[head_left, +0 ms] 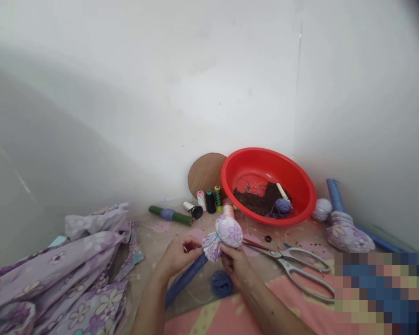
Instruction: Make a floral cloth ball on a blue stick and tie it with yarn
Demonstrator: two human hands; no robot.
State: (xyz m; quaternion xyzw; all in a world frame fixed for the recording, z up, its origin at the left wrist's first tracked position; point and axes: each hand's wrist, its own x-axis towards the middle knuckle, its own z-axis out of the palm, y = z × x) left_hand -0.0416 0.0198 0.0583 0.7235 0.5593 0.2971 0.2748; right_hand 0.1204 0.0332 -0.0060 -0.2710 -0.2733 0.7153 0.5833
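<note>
Here, the left hand (179, 257) and right hand (234, 265) pinch the floral cloth bundle (228, 231) between them.

The room looks bright, and soft light falls on the white wall (160, 83) above the red basin (265, 156). There are no hard shadows, just gentle grey shade on the wall left of the basin. The wall looks bent near the picture's edges, and the far top corner right of the basin goes dark. Below the basin, the left hand (178, 256) and right hand (234, 265) look clear. A blocky blur (384, 293) hides a patch down and right of the basin.
</note>
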